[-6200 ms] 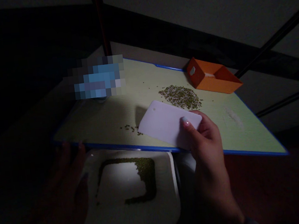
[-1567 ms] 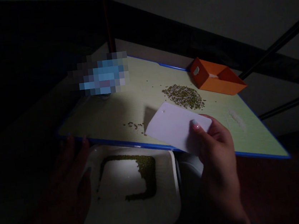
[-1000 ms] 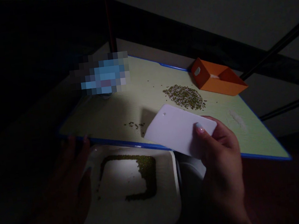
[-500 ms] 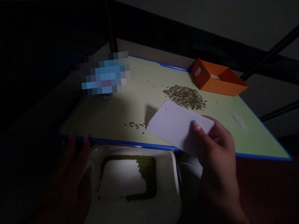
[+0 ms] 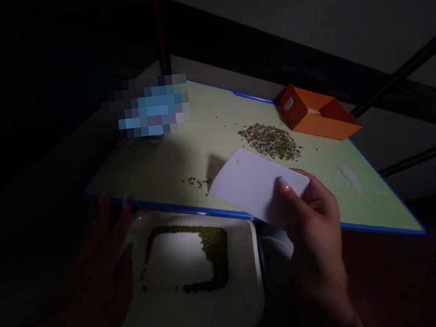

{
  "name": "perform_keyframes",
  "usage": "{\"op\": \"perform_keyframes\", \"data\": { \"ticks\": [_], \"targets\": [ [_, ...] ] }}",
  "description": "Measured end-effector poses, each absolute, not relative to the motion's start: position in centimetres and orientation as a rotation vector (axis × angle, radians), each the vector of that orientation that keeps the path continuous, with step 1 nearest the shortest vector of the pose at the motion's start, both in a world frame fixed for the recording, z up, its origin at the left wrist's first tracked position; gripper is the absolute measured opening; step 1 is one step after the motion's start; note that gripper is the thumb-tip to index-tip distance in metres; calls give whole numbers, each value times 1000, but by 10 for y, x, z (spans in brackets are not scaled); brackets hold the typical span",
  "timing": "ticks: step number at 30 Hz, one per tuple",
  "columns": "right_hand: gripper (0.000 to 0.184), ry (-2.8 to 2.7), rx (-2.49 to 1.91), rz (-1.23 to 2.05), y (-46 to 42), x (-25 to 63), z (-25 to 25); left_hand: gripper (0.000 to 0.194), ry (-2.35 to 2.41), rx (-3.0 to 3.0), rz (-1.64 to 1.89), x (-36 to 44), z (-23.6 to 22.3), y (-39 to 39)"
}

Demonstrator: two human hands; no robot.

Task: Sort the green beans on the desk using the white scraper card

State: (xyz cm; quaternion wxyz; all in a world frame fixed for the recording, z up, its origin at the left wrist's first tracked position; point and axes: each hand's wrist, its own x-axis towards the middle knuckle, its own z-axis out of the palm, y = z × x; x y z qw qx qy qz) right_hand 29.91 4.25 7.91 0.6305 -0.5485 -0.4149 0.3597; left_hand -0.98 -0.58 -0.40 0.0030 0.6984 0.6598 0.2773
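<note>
My right hand (image 5: 312, 226) pinches a white plastic scraper (image 5: 254, 183), thumb on top, and holds it over the near part of a pale green board (image 5: 170, 158) with a blue edge. Just beyond the scraper lies a heap of small green beans (image 5: 269, 141); a few loose beans (image 5: 198, 182) lie to its left. My left hand (image 5: 103, 260) grips the left rim of a white square tray (image 5: 241, 297), held below the board's near edge. Green beans (image 5: 211, 243) lie along the tray's inner edges.
An orange open box (image 5: 316, 113) stands at the board's far right corner. A streak of white grains (image 5: 346, 176) lies on the board's right side. A blurred blue object (image 5: 152, 108) sits at the far left. Dark metal bars cross behind; the surroundings are very dark.
The scraper has drifted slightly left and tilted a little in my right hand over the last second. The tray, my left hand and the bean heap have stayed put.
</note>
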Motion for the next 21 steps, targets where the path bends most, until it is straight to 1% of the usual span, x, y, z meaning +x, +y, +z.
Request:
{"op": "perform_keyframes", "data": {
  "ticks": [11,18,21],
  "targets": [
    [23,-1047,-1219,801,48,296,78,67,2060,2177,903,-6,-2,-6],
    [18,-1071,-1211,889,46,293,81,68,2073,2152,867,-5,0,-6],
    [19,-1084,-1190,892,46,297,80,69,2041,2204,862,-6,0,-5]
  ]
}}
